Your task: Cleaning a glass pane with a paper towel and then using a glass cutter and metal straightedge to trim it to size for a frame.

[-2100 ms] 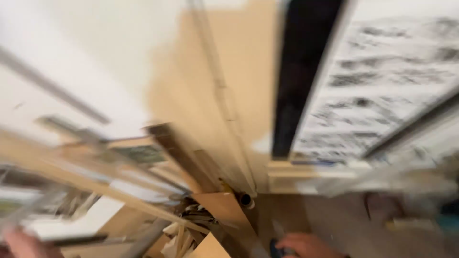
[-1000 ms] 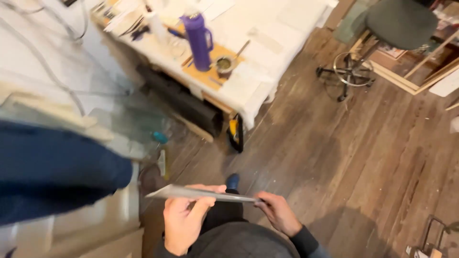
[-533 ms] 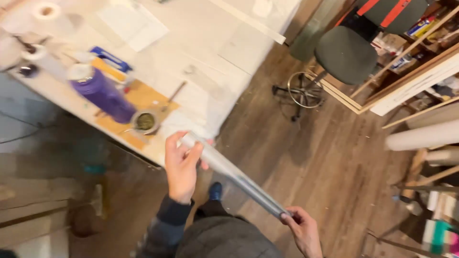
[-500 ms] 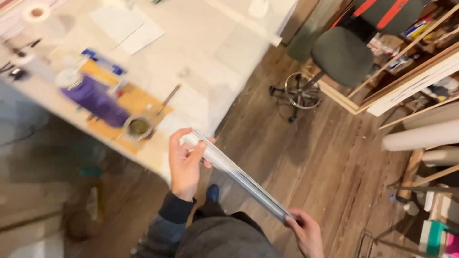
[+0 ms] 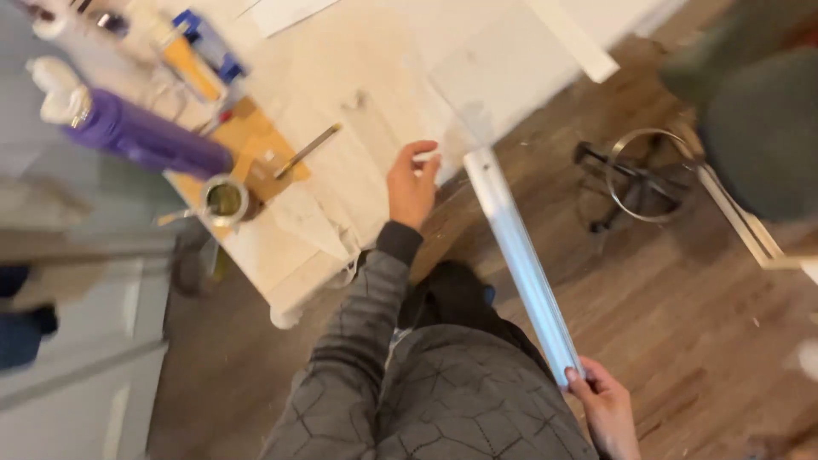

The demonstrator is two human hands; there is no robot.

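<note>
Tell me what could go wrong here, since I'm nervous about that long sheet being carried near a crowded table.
The long flat sheet is held edge-up, the right hand at its near end and the left hand beside its far end at the table edge, so it could flex or slip. Swinging it sideways might catch the small open tin or the purple bottle. The office chair base stands close by on the floor, a possible trip point.

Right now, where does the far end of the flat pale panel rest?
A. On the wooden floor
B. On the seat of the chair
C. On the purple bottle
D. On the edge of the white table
D: the flat pale panel runs from the right hand up to the white table edge, beside the left hand.
</note>
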